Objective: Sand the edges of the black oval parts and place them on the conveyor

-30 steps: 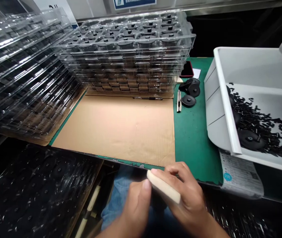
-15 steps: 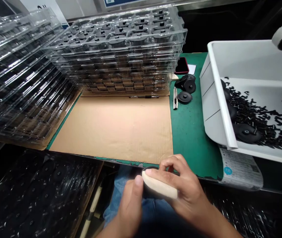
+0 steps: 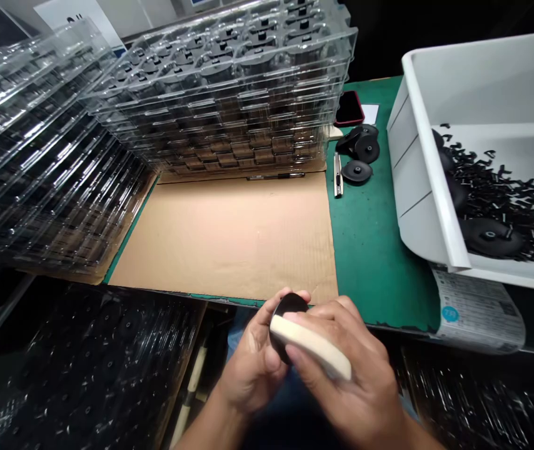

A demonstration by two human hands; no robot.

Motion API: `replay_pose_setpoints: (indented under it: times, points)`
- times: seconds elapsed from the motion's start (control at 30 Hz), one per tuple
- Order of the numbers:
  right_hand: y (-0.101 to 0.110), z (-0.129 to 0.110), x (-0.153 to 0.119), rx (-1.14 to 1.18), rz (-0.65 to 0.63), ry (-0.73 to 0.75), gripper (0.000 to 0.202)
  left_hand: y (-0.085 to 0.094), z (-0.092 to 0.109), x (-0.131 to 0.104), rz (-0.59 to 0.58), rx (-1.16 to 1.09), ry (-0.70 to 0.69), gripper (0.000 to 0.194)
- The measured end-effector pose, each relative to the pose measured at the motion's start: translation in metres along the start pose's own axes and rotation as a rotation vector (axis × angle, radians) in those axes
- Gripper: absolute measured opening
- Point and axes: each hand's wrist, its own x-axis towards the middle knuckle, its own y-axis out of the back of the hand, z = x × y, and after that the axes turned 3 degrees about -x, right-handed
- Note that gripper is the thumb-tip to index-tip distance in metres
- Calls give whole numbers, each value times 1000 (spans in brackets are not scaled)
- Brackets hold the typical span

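Observation:
Just past the front edge of the bench, my left hand grips a round black disc by its rim, tilted nearly on edge. A thick cream-coloured pad with a rounded end is pinched in my right hand. The pad's tip lies against the face of the disc and covers part of it. Behind the pad, the disc's right side is hidden.
Clear plastic trays filled with black parts are stacked behind a cardboard sheet. Another tray stack leans at left. Several black discs and a utility knife lie on the green mat. A white bin holds small black pieces.
My left hand has turned and opened round the disc, whose dark face now shows more. The pad has shifted slightly right and down with my right hand. The view has moved a little.

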Motion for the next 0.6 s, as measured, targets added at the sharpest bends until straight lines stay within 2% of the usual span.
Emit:
replay_pose_setpoints:
  times: [0.23, 0.3, 0.43, 0.6]
  points:
    - [11, -1, -6, -57, -125, 39, 26, 4, -1, -1, 78, -5, 10, 56]
    - [12, -1, -3, -87, -120, 58, 26, 2, -3, 1, 80, 7, 16, 56]
    - [6, -1, 3, -89, -24, 93, 34, 0, -4, 3, 99, 37, 43, 59]
    - [6, -1, 0, -101, -129, 55, 27, 4, -3, 1, 153, 30, 37, 60]
